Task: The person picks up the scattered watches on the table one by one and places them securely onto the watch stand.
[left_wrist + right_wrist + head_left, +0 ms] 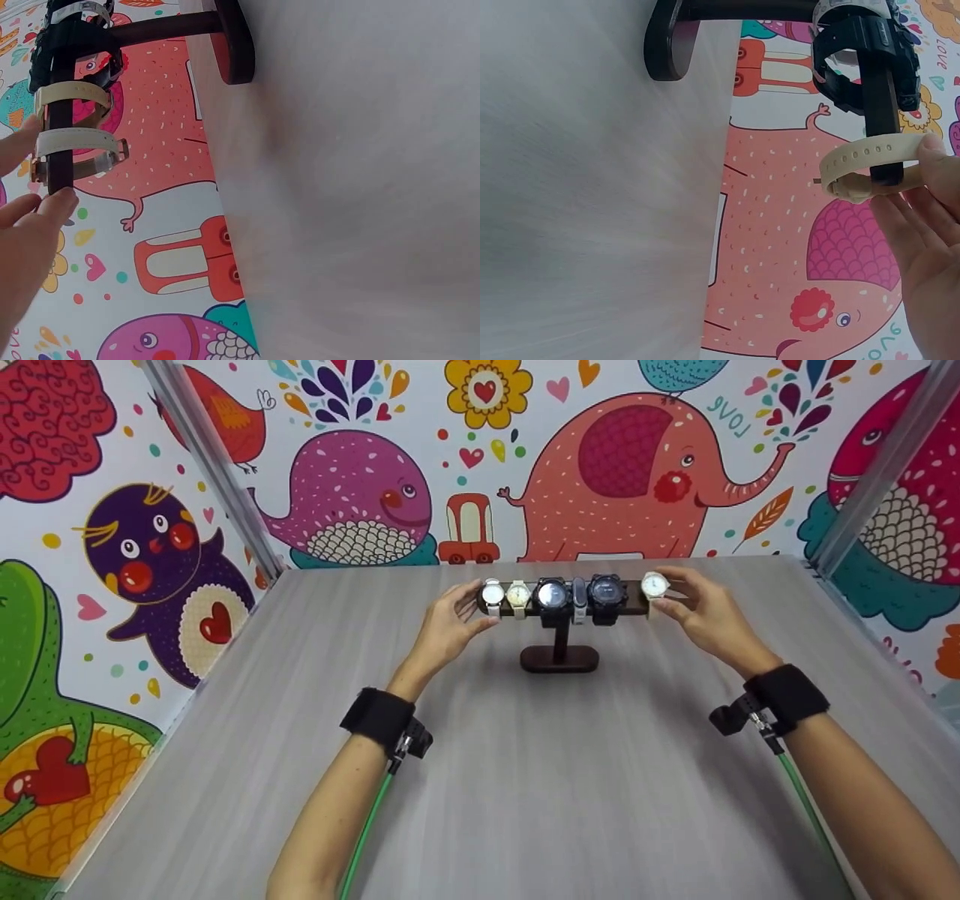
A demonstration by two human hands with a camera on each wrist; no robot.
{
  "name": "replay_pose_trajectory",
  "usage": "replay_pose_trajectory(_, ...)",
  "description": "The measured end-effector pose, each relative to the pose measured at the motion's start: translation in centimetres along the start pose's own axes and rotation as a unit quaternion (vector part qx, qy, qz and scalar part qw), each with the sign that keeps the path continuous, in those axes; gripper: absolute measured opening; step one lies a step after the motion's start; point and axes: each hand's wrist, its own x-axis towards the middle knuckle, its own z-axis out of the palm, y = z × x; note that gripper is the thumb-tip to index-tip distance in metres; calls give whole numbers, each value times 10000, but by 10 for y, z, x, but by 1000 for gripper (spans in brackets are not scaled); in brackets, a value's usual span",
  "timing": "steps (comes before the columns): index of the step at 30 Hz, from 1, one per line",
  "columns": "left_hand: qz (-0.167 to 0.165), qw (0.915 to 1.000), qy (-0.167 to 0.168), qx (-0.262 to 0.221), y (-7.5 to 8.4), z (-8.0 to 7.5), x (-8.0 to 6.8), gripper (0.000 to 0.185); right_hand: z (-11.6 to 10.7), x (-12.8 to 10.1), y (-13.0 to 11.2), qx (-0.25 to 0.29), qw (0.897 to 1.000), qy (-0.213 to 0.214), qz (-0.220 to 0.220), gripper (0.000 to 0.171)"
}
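A dark T-shaped watch stand (559, 658) sits mid-tabletop (480, 780), its bar running left to right and carrying six watches with dials facing the camera. The left hand (448, 624) steadies the bar's left end (60, 161), fingers (58, 204) loosely curled beside a white-strapped watch (493, 595). The right hand (709, 615) pinches the cream-strapped watch (655, 585) at the bar's right end, its strap (870, 159) looped around the bar. Both wrist views cut off the dials and most of each hand.
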Motion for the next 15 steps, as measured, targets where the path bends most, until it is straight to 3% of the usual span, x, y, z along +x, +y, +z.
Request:
replay_pose_trajectory(7, 57, 9998, 132, -139, -1, 2, 1, 59, 3, 3, 4, 398, 9986, -301, 187, 53)
replay_pose_trajectory(15, 226, 9984, 513, 72, -7, 3, 4, 52, 5, 5, 7, 494, 9974, -475, 226, 51)
